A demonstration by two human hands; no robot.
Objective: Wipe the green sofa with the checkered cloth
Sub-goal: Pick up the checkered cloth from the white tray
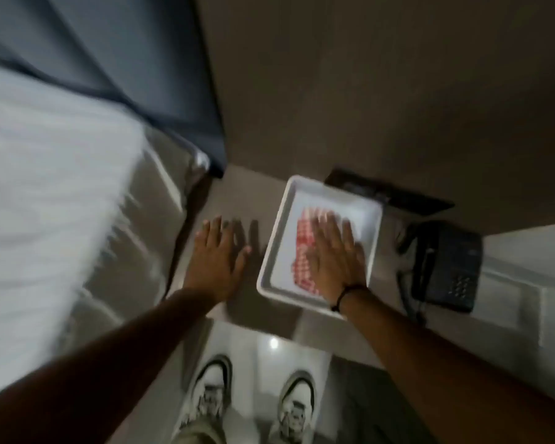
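Observation:
A red and white checkered cloth (302,251) lies folded in a white tray (370,216) on a grey surface. My right hand (337,251) is spread flat over the cloth, fingers apart, covering its right part. My left hand (217,251) rests flat with fingers apart on the grey surface, just left of the tray. No green sofa is visible in this view.
A dark telephone (442,267) with a cord sits right of the tray. A bed with white bedding (45,187) and a dark headboard (157,75) fills the left. A dark flat object (398,190) lies behind the tray. My two shoes (212,386) stand on the floor below.

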